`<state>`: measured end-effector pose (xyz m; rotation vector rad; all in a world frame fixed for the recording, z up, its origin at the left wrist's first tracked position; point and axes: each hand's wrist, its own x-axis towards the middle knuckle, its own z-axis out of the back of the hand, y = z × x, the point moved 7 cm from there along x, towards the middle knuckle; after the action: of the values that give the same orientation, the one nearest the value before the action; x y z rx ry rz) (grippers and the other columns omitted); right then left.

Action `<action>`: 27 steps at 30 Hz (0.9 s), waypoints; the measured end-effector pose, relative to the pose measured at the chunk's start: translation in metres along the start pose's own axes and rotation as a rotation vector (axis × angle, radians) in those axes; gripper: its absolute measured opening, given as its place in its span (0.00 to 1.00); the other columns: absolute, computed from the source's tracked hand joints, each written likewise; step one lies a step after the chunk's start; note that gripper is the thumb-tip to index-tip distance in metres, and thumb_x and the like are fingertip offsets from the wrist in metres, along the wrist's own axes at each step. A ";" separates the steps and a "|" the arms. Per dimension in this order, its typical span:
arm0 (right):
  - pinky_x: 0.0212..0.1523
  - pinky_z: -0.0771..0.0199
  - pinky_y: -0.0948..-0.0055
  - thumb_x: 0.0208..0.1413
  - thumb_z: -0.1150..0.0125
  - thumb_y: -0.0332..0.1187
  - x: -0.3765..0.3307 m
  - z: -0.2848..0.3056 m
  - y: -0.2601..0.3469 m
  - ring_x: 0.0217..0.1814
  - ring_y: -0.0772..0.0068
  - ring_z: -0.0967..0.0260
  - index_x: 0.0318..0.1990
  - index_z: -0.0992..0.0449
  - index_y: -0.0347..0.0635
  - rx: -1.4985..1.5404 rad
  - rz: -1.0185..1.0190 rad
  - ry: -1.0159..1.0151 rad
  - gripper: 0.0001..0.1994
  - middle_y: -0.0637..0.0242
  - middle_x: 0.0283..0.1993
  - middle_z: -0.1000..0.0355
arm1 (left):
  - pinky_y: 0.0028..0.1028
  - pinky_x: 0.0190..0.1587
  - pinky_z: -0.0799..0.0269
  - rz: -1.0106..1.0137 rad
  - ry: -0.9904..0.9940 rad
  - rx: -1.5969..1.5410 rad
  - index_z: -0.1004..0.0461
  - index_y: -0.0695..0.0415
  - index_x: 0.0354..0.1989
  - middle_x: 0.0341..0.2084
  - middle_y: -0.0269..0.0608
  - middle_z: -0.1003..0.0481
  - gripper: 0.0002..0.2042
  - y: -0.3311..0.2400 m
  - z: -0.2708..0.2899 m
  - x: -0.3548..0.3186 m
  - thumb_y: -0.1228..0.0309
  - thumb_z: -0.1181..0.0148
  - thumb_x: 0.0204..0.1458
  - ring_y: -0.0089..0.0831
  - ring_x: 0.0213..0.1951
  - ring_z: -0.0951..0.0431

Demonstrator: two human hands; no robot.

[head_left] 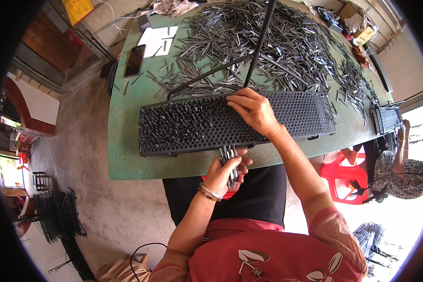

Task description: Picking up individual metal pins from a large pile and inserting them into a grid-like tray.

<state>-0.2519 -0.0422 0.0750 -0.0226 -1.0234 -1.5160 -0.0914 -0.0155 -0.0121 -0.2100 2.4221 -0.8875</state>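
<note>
A long black rack point(296, 113) full of round holes lies across the near side of the green table. Thin dark metal pieces point(176, 123) stand upright in the holes of its left part, while the holes on the right are bare. Just below the rack's front edge, my left hand point(229, 170) is closed around a bundle of slim metal strips point(229, 155), their tops sticking up past the thumb. My right hand point(253, 110) reaches over the rack with fingers pinched at the border of the filled holes. Whatever sits between those fingertips is too small to make out.
A large heap of loose strips point(268, 37) covers the far table point(127, 162). A black metal stand point(257, 47) rises behind the rack. A phone point(135, 61) and white paper point(157, 40) lie far left. Another person sits at right, near a red stool point(343, 176).
</note>
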 end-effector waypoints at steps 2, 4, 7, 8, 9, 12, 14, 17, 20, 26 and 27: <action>0.36 0.27 0.70 0.49 0.38 0.27 -0.001 -0.002 0.000 0.35 0.62 0.27 0.39 0.22 0.38 0.038 0.010 0.036 0.09 0.60 0.37 0.28 | 0.20 0.24 0.29 -0.004 0.012 0.012 0.31 0.61 0.49 0.34 0.43 0.24 0.14 -0.001 -0.002 0.000 0.69 0.49 0.56 0.22 0.30 0.26; 0.36 0.27 0.70 0.49 0.37 0.27 -0.002 -0.002 0.000 0.35 0.62 0.27 0.39 0.22 0.38 0.077 0.018 0.073 0.09 0.61 0.37 0.28 | 0.20 0.25 0.29 -0.028 0.063 0.035 0.32 0.61 0.51 0.35 0.44 0.24 0.15 -0.005 -0.008 0.000 0.70 0.50 0.57 0.22 0.31 0.25; 0.37 0.28 0.72 0.50 0.37 0.29 -0.002 0.013 0.003 0.36 0.66 0.28 0.37 0.22 0.36 0.137 -0.214 -0.025 0.08 0.60 0.35 0.28 | 0.20 0.25 0.28 -0.075 0.067 0.037 0.32 0.62 0.51 0.35 0.44 0.24 0.15 -0.012 -0.009 -0.004 0.70 0.51 0.57 0.23 0.32 0.25; 0.37 0.28 0.72 0.50 0.37 0.29 -0.003 0.018 0.013 0.36 0.66 0.28 0.37 0.22 0.36 0.142 -0.217 -0.017 0.08 0.60 0.35 0.28 | 0.20 0.25 0.28 -0.101 0.075 0.049 0.32 0.62 0.51 0.35 0.44 0.24 0.14 -0.018 -0.010 -0.006 0.71 0.51 0.57 0.23 0.33 0.25; 0.37 0.29 0.72 0.51 0.37 0.30 -0.005 0.014 0.017 0.36 0.67 0.29 0.37 0.22 0.35 0.232 -0.254 0.119 0.08 0.60 0.35 0.27 | 0.21 0.26 0.27 -0.111 0.073 0.051 0.33 0.62 0.51 0.36 0.44 0.24 0.14 -0.022 -0.009 -0.006 0.71 0.51 0.58 0.24 0.33 0.25; 0.37 0.31 0.71 0.52 0.37 0.34 -0.026 -0.004 0.027 0.38 0.69 0.30 0.35 0.22 0.33 0.475 -0.260 0.392 0.11 0.61 0.32 0.27 | 0.22 0.27 0.27 -0.137 0.078 0.075 0.34 0.63 0.51 0.36 0.45 0.25 0.14 -0.025 -0.008 -0.006 0.70 0.51 0.58 0.25 0.33 0.24; 0.33 0.31 0.74 0.52 0.37 0.34 -0.040 -0.012 0.027 0.32 0.73 0.30 0.34 0.22 0.33 0.598 -0.381 0.415 0.11 0.63 0.29 0.27 | 0.22 0.28 0.27 -0.153 0.085 0.098 0.33 0.62 0.50 0.36 0.45 0.24 0.14 -0.026 -0.010 -0.006 0.70 0.51 0.58 0.24 0.33 0.24; 0.32 0.31 0.76 0.53 0.38 0.34 -0.052 -0.017 0.017 0.31 0.78 0.31 0.35 0.22 0.32 0.703 -0.600 0.436 0.11 0.65 0.28 0.26 | 0.22 0.28 0.27 -0.145 0.115 0.093 0.33 0.62 0.50 0.36 0.44 0.24 0.14 -0.026 -0.016 -0.006 0.70 0.51 0.58 0.24 0.32 0.24; 0.31 0.31 0.77 0.54 0.39 0.35 -0.044 -0.005 0.005 0.30 0.81 0.32 0.35 0.23 0.32 0.592 -0.604 0.298 0.12 0.65 0.28 0.26 | 0.22 0.27 0.28 -0.066 0.063 -0.003 0.33 0.62 0.50 0.36 0.44 0.24 0.14 -0.019 -0.012 -0.003 0.70 0.51 0.58 0.24 0.32 0.24; 0.31 0.31 0.79 0.55 0.40 0.35 -0.016 0.012 -0.010 0.29 0.83 0.32 0.37 0.24 0.31 0.417 -0.582 -0.051 0.12 0.66 0.27 0.25 | 0.22 0.25 0.30 -0.033 0.034 -0.048 0.32 0.63 0.49 0.34 0.46 0.24 0.14 -0.009 -0.003 0.007 0.70 0.51 0.57 0.22 0.28 0.26; 0.31 0.31 0.80 0.55 0.40 0.34 -0.011 0.014 -0.010 0.30 0.84 0.32 0.38 0.24 0.32 0.314 -0.545 -0.076 0.12 0.67 0.27 0.26 | 0.19 0.24 0.32 -0.020 0.015 -0.040 0.32 0.63 0.49 0.34 0.45 0.24 0.14 -0.010 -0.005 0.006 0.70 0.50 0.57 0.21 0.27 0.28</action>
<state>-0.2643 -0.0269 0.0716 0.4555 -1.3936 -1.8275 -0.0990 -0.0222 -0.0054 -0.2436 2.4575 -0.8526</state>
